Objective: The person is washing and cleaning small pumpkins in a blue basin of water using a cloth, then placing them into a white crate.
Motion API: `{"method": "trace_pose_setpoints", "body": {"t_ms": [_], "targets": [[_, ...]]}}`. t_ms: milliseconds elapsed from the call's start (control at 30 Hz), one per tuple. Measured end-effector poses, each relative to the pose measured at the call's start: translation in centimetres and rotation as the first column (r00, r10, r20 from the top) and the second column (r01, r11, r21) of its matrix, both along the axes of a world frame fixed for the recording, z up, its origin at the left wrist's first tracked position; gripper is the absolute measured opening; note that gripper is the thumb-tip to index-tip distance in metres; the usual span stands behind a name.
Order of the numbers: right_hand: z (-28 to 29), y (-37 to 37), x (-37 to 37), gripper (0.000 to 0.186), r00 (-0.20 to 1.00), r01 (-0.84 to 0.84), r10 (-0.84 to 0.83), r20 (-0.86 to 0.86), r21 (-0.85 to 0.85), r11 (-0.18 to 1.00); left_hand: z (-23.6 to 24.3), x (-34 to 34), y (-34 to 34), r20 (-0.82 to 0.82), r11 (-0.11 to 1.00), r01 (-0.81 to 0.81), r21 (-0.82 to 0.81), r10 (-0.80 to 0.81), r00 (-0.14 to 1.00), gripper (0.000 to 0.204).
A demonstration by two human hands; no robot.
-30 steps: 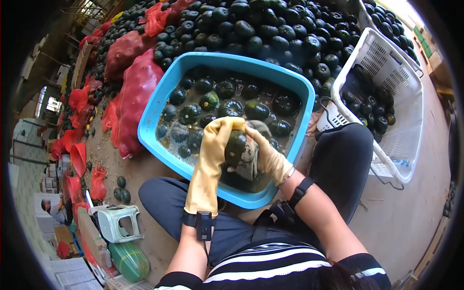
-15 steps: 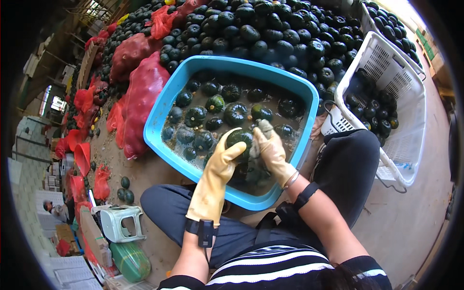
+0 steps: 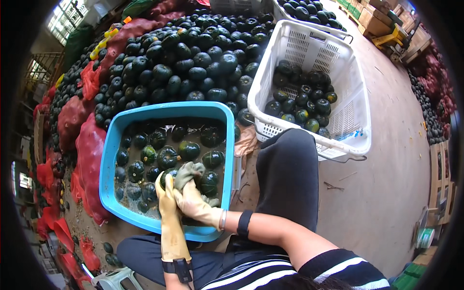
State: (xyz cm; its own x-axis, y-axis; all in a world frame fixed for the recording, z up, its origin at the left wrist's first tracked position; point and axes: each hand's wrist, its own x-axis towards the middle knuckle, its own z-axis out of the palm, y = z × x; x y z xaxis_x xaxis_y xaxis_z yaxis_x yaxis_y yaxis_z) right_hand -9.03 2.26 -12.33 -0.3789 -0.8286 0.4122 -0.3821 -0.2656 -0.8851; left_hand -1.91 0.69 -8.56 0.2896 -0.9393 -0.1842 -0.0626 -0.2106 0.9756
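In a blue plastic tub [image 3: 109,159] of murky water float several dark green squashes [image 3: 188,151]. My left hand [image 3: 167,193], in a yellow rubber glove, is closed round a squash [image 3: 169,174] in the lower middle of the tub, its fingers partly round it. My right hand [image 3: 191,199], in a paler rubber glove, grips a grey-green cloth [image 3: 188,171] against that squash, which is largely hidden behind cloth and fingers.
A white slotted crate [image 3: 348,116] holding squashes stands right of the tub. A large squash pile [image 3: 193,67] lies behind, red mesh sacks [image 3: 91,169] at the left. Bare floor [image 3: 362,203] is at the right, with a yellow pallet truck [image 3: 394,36] and cartons farther back.
The view has swung right, bringing more of the crate and floor in. Both hands, with squash and cloth, are still at the tub, the cloth now higher over the squash.
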Motion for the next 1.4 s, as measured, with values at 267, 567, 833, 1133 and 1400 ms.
{"method": "trace_pose_setpoints", "body": {"t_ms": [267, 567, 833, 1133, 1400], "targets": [[3.1, -3.9, -6.9, 0.042, 0.496, -0.770, 0.551, 0.671, 0.046, 0.637, 6.6, 1.7, -1.4, -0.199, 0.958, 0.248, 0.146, -0.218, 0.955, 0.034], [-0.6, -4.0, -12.7, 0.072, 0.264, -0.707, 0.333, 0.905, -0.053, 0.705, 21.6, -12.6, -8.3, -0.300, 0.522, 0.790, -0.322, -0.848, 0.438, 0.054], [-3.1, -3.6, -8.6, 0.081, 0.372, -0.770, 0.437, 0.819, 0.009, 0.638, 19.2, -7.4, -3.3, 0.430, 0.810, 0.534, 0.243, -0.584, 0.689, 0.068], [1.7, -4.2, -8.1, 0.063, 0.635, -0.569, 0.664, -0.395, 0.342, 0.748, 7.5, 4.2, 3.2, 0.605, 0.983, 0.157, 0.098, -0.184, 0.775, 0.030], [2.1, -3.3, -7.9, 0.039, 0.505, -0.363, 0.660, -0.557, 0.556, 0.747, 6.3, 5.8, 4.2, 0.721, 0.998, 0.043, 0.042, -0.060, 0.691, 0.038]]}}
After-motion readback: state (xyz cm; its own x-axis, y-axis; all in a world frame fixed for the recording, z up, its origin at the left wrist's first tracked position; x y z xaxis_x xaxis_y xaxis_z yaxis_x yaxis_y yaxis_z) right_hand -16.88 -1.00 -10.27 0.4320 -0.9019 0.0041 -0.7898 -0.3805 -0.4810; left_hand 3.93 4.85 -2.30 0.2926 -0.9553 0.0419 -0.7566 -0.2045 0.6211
